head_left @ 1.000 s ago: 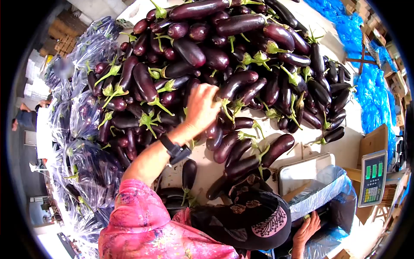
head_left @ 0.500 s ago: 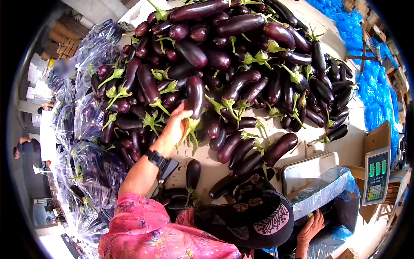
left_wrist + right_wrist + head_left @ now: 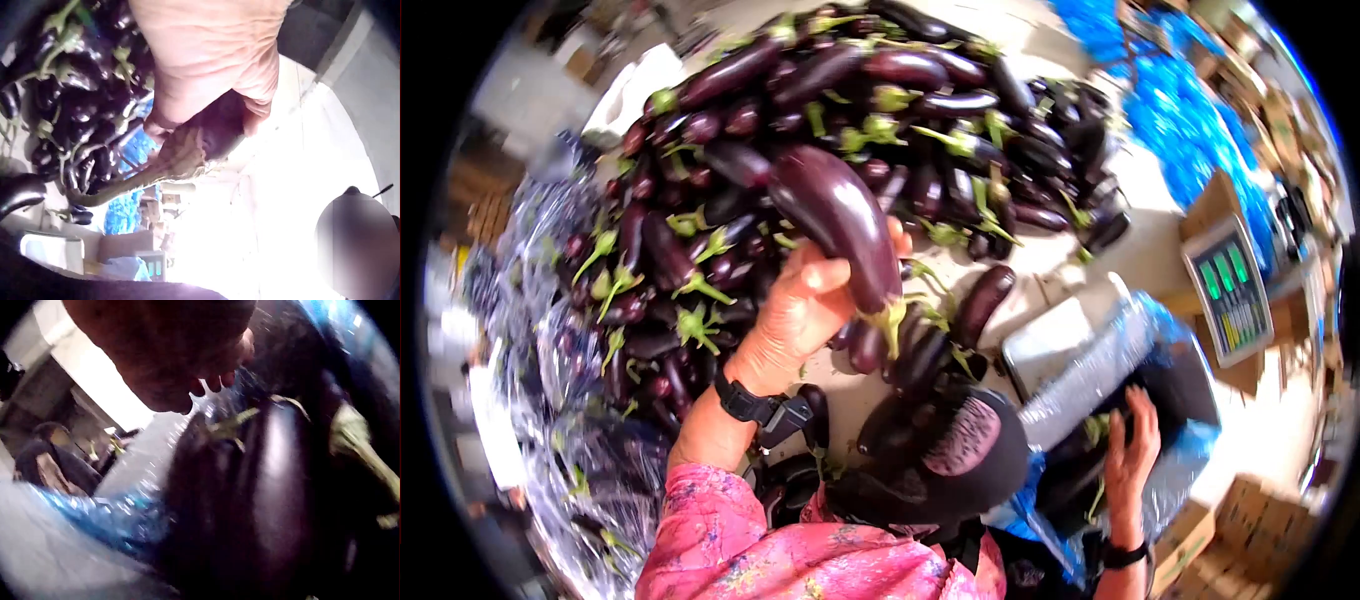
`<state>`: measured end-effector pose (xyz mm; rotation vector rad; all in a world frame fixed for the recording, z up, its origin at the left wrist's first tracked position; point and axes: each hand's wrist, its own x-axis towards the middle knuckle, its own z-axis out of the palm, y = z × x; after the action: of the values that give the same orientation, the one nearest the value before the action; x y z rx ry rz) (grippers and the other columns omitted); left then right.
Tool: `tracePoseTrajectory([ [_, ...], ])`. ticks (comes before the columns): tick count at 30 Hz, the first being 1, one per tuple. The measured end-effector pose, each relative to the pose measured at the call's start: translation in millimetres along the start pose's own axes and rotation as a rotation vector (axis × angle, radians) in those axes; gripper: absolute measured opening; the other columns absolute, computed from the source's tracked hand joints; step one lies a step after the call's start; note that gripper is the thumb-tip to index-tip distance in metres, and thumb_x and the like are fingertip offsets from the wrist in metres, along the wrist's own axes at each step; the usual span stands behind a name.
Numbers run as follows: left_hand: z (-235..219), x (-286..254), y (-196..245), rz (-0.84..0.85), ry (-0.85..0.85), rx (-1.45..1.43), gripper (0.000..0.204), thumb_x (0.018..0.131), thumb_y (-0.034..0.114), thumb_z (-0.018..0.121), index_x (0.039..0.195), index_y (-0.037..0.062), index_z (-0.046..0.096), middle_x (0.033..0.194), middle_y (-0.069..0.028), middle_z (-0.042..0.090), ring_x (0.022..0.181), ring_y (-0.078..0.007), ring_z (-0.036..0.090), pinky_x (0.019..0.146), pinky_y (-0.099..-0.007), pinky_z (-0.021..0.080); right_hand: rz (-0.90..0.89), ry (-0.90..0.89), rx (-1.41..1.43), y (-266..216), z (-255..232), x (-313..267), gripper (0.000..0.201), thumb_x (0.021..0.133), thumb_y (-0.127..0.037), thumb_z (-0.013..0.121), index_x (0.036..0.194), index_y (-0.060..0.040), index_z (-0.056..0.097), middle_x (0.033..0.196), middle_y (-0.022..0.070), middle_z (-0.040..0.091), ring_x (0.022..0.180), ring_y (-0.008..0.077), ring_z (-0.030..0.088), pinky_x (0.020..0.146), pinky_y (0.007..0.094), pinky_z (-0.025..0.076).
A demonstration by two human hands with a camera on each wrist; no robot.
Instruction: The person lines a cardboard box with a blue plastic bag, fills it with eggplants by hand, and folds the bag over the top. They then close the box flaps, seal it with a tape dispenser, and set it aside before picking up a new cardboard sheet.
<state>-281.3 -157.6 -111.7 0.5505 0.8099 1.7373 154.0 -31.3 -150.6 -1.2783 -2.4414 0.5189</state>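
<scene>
My left hand (image 3: 795, 315) grips a large purple eggplant (image 3: 835, 215), raised above the table with its green stem end pointing toward me. Up close in the left wrist view, the fingers and thumb wrap the eggplant (image 3: 222, 128) near its cap, and the long stem sticks out below. My right hand (image 3: 1135, 445) is over a box lined with blue plastic (image 3: 1090, 380), its fingers loosely bent with nothing between them. Beneath that hand (image 3: 169, 350), several eggplants (image 3: 278, 481) lie side by side inside the liner.
A large heap of eggplants (image 3: 930, 105) covers the back of the white table. Clear plastic bags of eggplants (image 3: 565, 370) line the left side. A scale display (image 3: 1228, 290) stands right of the box, near a metal tray (image 3: 1045, 345). Blue plastic (image 3: 1170, 120) lies at back right.
My left hand picked an eggplant from the pile and brought it up closer to the head camera. My right hand has lifted and shifted within the lined box. The head view has turned rightward.
</scene>
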Motion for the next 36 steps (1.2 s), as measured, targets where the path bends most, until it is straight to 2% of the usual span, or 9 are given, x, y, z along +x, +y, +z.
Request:
tracePoseTrajectory([
  [2, 50.9, 23.1, -7.8, 0.035, -0.042, -0.039, 0.076, 0.075, 0.022, 0.075, 0.143, 0.0096, 0.044, 0.139, -0.0128, 0.054, 0.138, -0.0342, 0.044, 0.115, -0.0489, 0.037, 0.324, 0.037, 0.515, -47.6, -32.7, 22.2, 0.047, 0.089, -0.015, 0.068, 0.131, 0.0016, 0.056, 0.129, 0.0163, 0.061, 0.113, 0.0290, 0.061, 0.098, 0.0387, 0.046],
  [8, 164.1, 61.3, -51.0, -0.085, -0.528, -0.259, 0.080, 0.075, 0.005, 0.071, 0.148, 0.0157, 0.040, 0.149, -0.0149, 0.046, 0.143, -0.0362, 0.036, 0.120, -0.0501, 0.026, -0.198, 0.030, 0.803, -109.0, -68.0, 65.1, 0.068, 0.083, -0.027, 0.082, 0.138, -0.0021, 0.050, 0.122, 0.0131, 0.063, 0.110, 0.0196, 0.059, 0.092, 0.0347, 0.048],
  [10, 179.8, 59.2, -65.2, -0.162, -0.585, -0.242, 0.082, 0.076, 0.006, 0.070, 0.150, 0.0170, 0.037, 0.151, -0.0151, 0.043, 0.144, -0.0346, 0.036, 0.120, -0.0496, 0.027, 0.043, -0.059, 1.126, -113.1, -58.7, 60.7, 0.063, 0.084, -0.025, 0.081, 0.133, -0.0003, 0.052, 0.109, 0.0103, 0.066, 0.097, 0.0140, 0.059, 0.082, 0.0309, 0.050],
  [12, 182.9, 60.0, -66.6, -0.214, -0.605, -0.197, 0.086, 0.077, 0.016, 0.073, 0.152, 0.0111, 0.033, 0.151, -0.0166, 0.042, 0.143, -0.0313, 0.037, 0.120, -0.0487, 0.027, 0.161, -0.131, 1.019, -110.2, -76.3, 50.5, 0.058, 0.087, -0.012, 0.078, 0.136, 0.0023, 0.050, 0.109, -0.0005, 0.062, 0.096, 0.0068, 0.056, 0.084, 0.0221, 0.047],
  [17, 169.5, 59.0, -55.4, -0.197, -0.431, -0.006, 0.096, 0.074, 0.032, 0.081, 0.151, 0.0043, 0.031, 0.145, -0.0188, 0.048, 0.134, -0.0307, 0.049, 0.116, -0.0489, 0.035, 0.116, -0.023, 0.921, -84.8, -74.3, 24.5, 0.059, 0.084, -0.010, 0.081, 0.134, 0.0024, 0.052, 0.109, 0.0040, 0.065, 0.098, 0.0069, 0.057, 0.087, 0.0246, 0.049],
  [20, 164.0, 56.6, -51.8, -0.164, -0.421, 0.322, 0.091, 0.074, 0.021, 0.083, 0.150, 0.0063, 0.035, 0.140, -0.0175, 0.051, 0.126, -0.0255, 0.055, 0.109, -0.0389, 0.043, 0.036, 0.084, 0.777, -74.1, -66.6, 14.3, 0.054, 0.081, -0.017, 0.081, 0.128, -0.0013, 0.059, 0.096, 0.0163, 0.072, 0.084, 0.0161, 0.070, 0.074, 0.0313, 0.054],
  [28, 202.7, 70.1, -65.3, 0.167, -0.806, 1.358, 0.062, 0.072, 0.024, 0.084, 0.123, 0.0042, 0.055, 0.102, -0.0156, 0.068, 0.094, -0.0269, 0.069, 0.086, -0.0357, 0.053, 0.415, -0.121, 1.070, -34.8, -99.7, -5.7, 0.047, 0.089, -0.021, 0.077, 0.126, 0.0020, 0.059, 0.096, 0.0039, 0.069, 0.084, 0.0091, 0.062, 0.075, 0.0268, 0.052],
  [33, 223.0, 92.2, -90.0, 0.090, -0.855, 1.406, 0.055, 0.079, 0.028, 0.079, 0.122, 0.0008, 0.056, 0.100, -0.0184, 0.069, 0.091, -0.0284, 0.069, 0.084, -0.0374, 0.052, 0.307, -0.016, 0.517, 18.4, -98.0, -33.8, 0.021, 0.093, -0.016, 0.067, 0.103, 0.0021, 0.069, 0.074, 0.0154, 0.065, 0.071, 0.0144, 0.065, 0.066, 0.0336, 0.051],
  [36, 236.7, 92.3, -119.8, 0.136, -0.985, 1.378, 0.050, 0.082, 0.027, 0.076, 0.119, -0.0011, 0.058, 0.099, -0.0166, 0.069, 0.090, -0.0248, 0.068, 0.083, -0.0358, 0.052, 0.257, 0.041, 0.144, 26.7, -88.5, -52.1, 0.024, 0.092, -0.018, 0.067, 0.082, 0.0027, 0.063, 0.072, 0.0241, 0.061, 0.066, 0.0399, 0.063, 0.060, 0.0451, 0.047],
])
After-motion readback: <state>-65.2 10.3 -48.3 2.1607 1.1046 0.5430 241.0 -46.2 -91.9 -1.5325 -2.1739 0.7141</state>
